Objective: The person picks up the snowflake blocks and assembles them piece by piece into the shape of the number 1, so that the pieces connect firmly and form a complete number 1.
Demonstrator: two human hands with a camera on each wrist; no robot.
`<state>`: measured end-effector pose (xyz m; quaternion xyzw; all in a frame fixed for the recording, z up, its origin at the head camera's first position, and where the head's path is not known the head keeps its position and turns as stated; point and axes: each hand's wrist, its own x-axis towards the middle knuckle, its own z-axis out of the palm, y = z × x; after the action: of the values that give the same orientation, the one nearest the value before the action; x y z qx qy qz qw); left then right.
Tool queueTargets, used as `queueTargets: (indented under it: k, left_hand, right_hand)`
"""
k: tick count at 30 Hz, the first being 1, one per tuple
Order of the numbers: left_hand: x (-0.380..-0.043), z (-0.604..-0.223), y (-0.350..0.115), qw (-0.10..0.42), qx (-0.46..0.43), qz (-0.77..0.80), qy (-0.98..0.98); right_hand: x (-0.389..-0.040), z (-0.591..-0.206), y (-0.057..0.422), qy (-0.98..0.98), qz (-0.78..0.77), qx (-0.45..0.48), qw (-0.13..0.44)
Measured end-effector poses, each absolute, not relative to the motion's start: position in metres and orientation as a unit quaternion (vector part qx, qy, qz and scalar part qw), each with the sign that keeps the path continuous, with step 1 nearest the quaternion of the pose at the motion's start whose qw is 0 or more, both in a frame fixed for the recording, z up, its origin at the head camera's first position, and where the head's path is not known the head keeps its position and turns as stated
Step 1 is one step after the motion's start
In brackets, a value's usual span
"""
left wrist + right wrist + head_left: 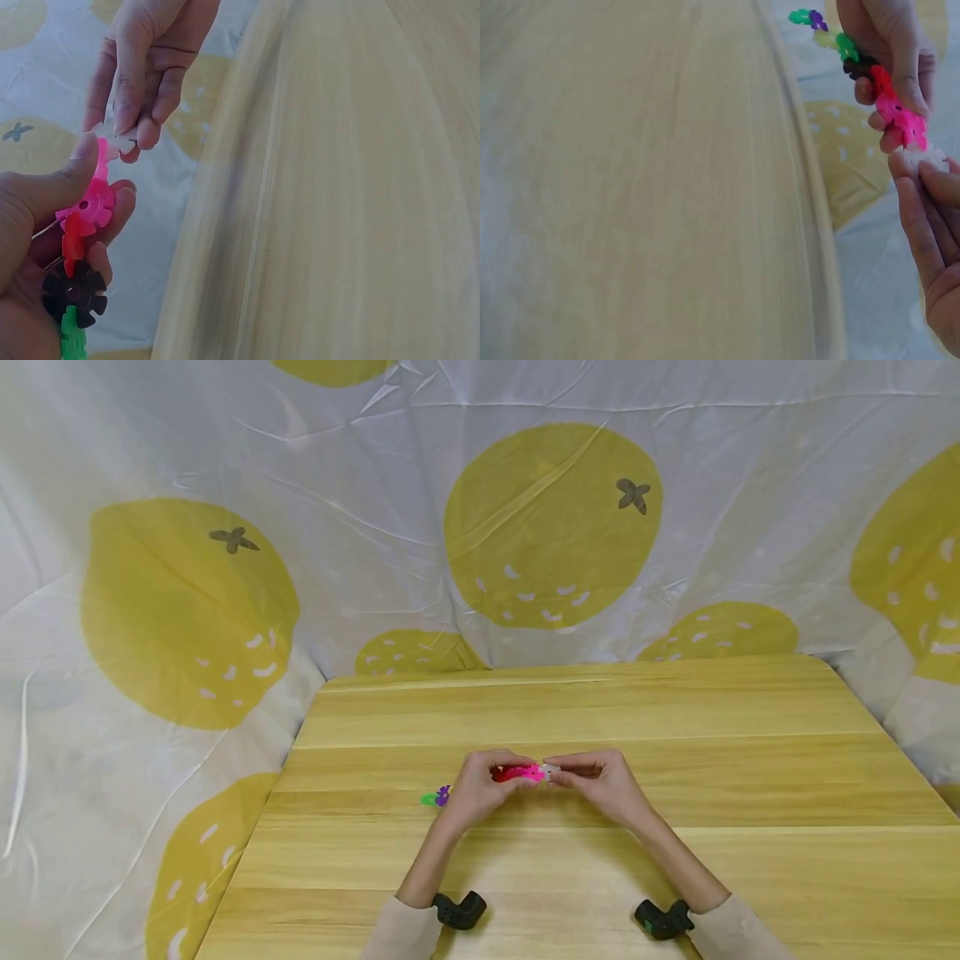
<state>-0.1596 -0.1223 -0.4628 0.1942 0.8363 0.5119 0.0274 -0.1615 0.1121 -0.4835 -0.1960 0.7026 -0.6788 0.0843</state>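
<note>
A chain of interlocking plastic snowflake discs runs across my left palm. My left hand [477, 789] grips it by the pink disc [91, 204], thumb on top and fingers beneath. Behind that come a red disc [73, 244], a black disc [73, 291] and a green disc [72, 335]. The right wrist view shows the tail, with a yellow disc [826, 39], a purple disc [817, 20] and another green disc [799, 16]. Between thumb and fingers, my right hand [607, 785] pinches a white disc [120, 140] at the chain's pink end. Both hands are close together.
Below the hands is a wooden table [750, 752] with rounded far corners. A pale cloth [360, 485] printed with yellow lemons hangs behind it and at both sides. Each wrist carries a black camera mount, the left mount [461, 911] and the right mount [663, 919].
</note>
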Motion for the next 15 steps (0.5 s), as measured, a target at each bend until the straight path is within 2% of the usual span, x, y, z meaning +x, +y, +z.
queueTargets:
  k: [7, 15]
  left_hand:
    - [-0.1599, -0.4627, -0.1222, 0.036, 0.197, 0.517, 0.832]
    - [-0.1605, -0.4575, -0.1290, 0.101, 0.206, 0.532, 0.815]
  right_hand:
    - [-0.1612, -0.4834, 0.1124, 0.693, -0.690, -0.187, 0.098]
    - [-0.1644, -0.4799, 0.1139, 0.722, -0.665, -0.167, 0.090]
